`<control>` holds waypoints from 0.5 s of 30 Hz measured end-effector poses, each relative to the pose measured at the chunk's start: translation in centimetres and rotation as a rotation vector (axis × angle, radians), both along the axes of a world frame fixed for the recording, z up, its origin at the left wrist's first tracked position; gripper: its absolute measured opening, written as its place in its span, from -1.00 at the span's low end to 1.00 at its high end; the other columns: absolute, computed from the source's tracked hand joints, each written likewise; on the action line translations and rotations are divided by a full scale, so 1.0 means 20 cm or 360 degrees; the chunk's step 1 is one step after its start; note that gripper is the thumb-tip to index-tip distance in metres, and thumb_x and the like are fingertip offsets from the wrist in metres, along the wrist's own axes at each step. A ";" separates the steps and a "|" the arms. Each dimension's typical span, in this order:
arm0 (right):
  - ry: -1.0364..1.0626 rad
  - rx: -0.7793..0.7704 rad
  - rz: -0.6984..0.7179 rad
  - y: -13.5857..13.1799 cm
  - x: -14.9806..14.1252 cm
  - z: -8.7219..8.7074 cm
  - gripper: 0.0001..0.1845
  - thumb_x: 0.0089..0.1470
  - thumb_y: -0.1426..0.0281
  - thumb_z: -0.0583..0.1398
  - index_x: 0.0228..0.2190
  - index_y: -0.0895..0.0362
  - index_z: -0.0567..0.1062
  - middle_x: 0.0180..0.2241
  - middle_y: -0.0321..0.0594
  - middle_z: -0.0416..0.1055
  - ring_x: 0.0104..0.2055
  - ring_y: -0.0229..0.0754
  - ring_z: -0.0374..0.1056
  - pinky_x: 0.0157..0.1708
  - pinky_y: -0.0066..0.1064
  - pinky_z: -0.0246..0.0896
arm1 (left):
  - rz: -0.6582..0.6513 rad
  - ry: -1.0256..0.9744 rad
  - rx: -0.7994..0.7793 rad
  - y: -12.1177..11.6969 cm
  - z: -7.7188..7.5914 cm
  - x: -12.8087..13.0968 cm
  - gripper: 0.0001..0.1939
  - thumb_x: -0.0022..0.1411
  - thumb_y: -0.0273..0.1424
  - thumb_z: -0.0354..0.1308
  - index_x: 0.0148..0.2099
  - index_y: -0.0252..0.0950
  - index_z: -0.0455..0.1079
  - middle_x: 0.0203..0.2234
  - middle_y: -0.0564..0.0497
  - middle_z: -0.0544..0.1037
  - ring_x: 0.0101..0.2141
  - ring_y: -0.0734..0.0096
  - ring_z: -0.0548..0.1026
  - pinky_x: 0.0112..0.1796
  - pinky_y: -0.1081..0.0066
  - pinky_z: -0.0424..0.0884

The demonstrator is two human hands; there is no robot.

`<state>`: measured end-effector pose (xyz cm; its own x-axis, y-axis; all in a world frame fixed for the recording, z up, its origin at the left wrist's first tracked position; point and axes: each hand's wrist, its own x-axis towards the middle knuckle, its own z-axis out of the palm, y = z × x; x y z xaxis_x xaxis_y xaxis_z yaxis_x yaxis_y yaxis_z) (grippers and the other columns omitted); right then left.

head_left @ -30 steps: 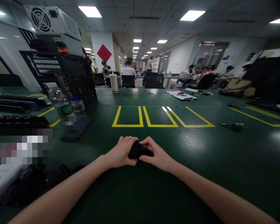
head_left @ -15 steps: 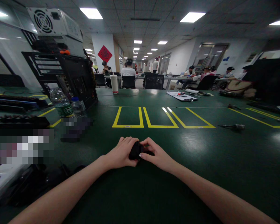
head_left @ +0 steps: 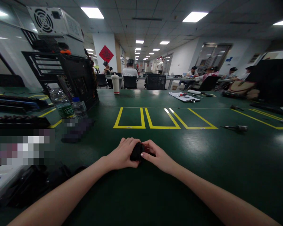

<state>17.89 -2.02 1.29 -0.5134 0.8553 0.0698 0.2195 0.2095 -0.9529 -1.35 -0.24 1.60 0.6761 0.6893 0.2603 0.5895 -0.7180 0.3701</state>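
Observation:
A small black object [head_left: 137, 152] rests on the dark green table [head_left: 202, 163] right in front of me. My left hand [head_left: 122, 155] curls around its left side, fingers closed over the top. From the right, my right hand [head_left: 157, 156] pinches it with thumb and fingers. Most of the object is hidden between the two hands, so I cannot make out what it is.
Yellow-taped rectangles [head_left: 153, 118] mark the table beyond my hands. An open computer case [head_left: 68, 75] with a power supply on top stands at the back left, water bottles [head_left: 63, 105] before it. A screwdriver [head_left: 235, 127] lies right; a clipboard [head_left: 184, 96] further back. People sit at far tables.
My hands have stayed in place on the black object; only the fingers shifted slightly. A person in the far background walked a little to the right.

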 end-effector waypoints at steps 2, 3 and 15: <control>0.0034 -0.0001 0.0058 0.00 0.00 0.01 -0.70 -0.02 0.43 0.16 -0.20 0.09 0.24 -0.16 -0.26 0.26 -0.08 -0.16 0.26 -0.07 -0.23 0.20 | -0.0005 0.0009 -0.0002 0.00 0.00 0.00 -0.40 -0.08 -0.32 0.21 0.00 -0.26 0.07 -0.19 -0.05 0.33 -0.21 0.21 0.30 -0.19 0.27 0.16; 0.0049 -0.0004 0.0076 -0.01 0.01 0.01 -0.67 -0.05 0.45 0.18 -0.20 0.08 0.23 -0.15 -0.27 0.25 -0.06 -0.16 0.25 -0.07 -0.24 0.21 | -0.0007 0.0006 -0.0003 0.00 0.00 0.00 -0.40 -0.09 -0.33 0.22 0.00 -0.26 0.07 -0.19 -0.05 0.33 -0.22 0.21 0.30 -0.19 0.27 0.16; 0.0078 -0.0018 -0.0006 0.01 0.00 0.00 -0.69 -0.01 0.42 0.15 -0.18 0.09 0.23 -0.15 -0.24 0.24 -0.09 -0.18 0.26 -0.07 -0.25 0.20 | -0.0003 -0.0006 0.0008 0.00 0.00 0.00 -0.44 -0.06 -0.30 0.19 -0.01 -0.26 0.09 -0.18 -0.07 0.33 -0.21 0.19 0.31 -0.20 0.27 0.15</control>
<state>17.92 -1.76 1.31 -0.5066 0.8580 0.0853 0.1730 0.1980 -0.9648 -1.29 -0.23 1.64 0.6763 0.6868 0.2661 0.5870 -0.7208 0.3686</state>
